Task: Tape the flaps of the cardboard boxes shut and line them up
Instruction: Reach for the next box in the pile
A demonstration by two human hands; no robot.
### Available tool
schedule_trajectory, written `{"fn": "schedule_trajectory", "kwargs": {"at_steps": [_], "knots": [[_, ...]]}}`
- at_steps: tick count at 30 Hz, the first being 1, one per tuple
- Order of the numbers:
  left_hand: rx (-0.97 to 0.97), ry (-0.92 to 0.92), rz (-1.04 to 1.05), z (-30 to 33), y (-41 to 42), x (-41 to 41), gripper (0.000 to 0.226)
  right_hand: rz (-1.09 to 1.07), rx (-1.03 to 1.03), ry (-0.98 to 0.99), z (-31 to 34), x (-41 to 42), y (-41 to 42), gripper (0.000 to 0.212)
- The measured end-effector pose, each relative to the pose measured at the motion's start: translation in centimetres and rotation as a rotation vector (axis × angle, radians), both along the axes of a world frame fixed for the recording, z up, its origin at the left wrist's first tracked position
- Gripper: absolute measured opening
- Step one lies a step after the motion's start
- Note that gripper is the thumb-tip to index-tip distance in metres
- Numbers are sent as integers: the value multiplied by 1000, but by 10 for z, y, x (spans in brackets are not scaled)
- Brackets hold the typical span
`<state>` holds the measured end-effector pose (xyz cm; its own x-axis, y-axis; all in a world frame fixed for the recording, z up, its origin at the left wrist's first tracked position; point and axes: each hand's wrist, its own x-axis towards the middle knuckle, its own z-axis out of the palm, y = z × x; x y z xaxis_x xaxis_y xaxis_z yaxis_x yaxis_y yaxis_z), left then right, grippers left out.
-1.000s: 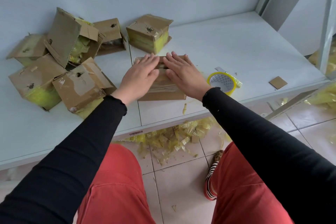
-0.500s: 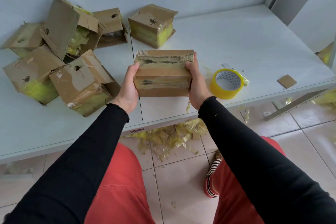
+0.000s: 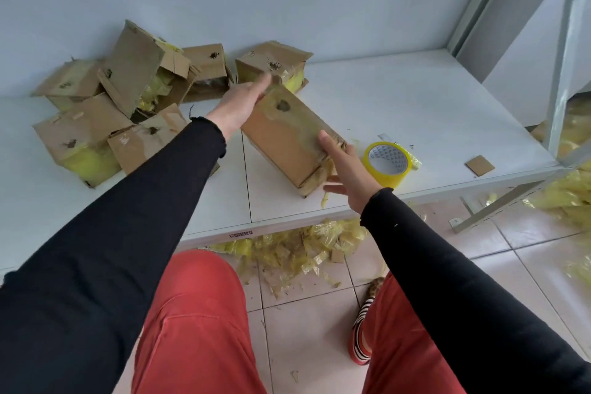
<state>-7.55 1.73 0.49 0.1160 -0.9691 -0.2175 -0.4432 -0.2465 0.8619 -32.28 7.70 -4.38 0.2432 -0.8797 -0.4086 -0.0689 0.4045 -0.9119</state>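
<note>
Holding a cardboard box point(image 3: 289, 134) between both hands, turned on a diagonal and tilted over the white table point(image 3: 399, 105), near corner down by the table edge. Left hand point(image 3: 238, 104) on the far upper corner, fingers out fairly straight along the side, palm flat against the cardboard, tips a bit blurry. Right hand point(image 3: 347, 169) at the near lower end, fingers spread and straight, index laid against the top face, thumb out underneath toward the ragged flap; not really curled round anything, more propping it. Old yellowish tape smeared across the top of the box, dark torn spot near the left hand. Just right of the right hand, touching nothing, a roll of yellow tape point(image 3: 387, 165) lying flat. Further right of that, a small cardboard scrap point(image 3: 479, 165). Left of the left arm, a messy pile of boxes point(image 3: 105, 115), flaps up, yellow tape hanging out. Just beyond the left fingertips, one more box by the wall point(image 3: 271, 65). Below the hands, under the table edge, a heap of yellow tape scraps point(image 3: 287, 248) on the tiled floor.
</note>
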Motion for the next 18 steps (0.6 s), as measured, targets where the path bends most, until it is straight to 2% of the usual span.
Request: {"fn": "schedule_trajectory", "kwargs": {"at_steps": [2, 3, 5, 6, 8, 11, 15, 18], "knots": [[-13, -96, -120, -11, -1, -3, 58, 0, 8, 71, -6, -6, 2, 113], [-14, -109, -152, -18, 0, -3, 50, -10, -30, 155, -7, -7, 2, 111], [-46, -49, -120, -32, 7, -5, 50, -5, -95, 262, -8, -9, 2, 99], [-88, 9, -57, -38, 14, -6, 52, 7, -97, 234, -7, -12, 2, 92], [-172, 126, 163, -48, 32, -10, 54, 23, -101, 147, -6, -18, 2, 81], [-163, 280, 405, -63, 68, -29, 60, -10, -258, 170, -11, -28, 1, 70], [-32, 498, 353, -82, 115, -65, 69, -4, -344, 233, -12, -31, -5, 55], [-63, 550, 291, -82, 117, -84, 47, -17, -370, 213, -16, -29, -9, 31]]}}
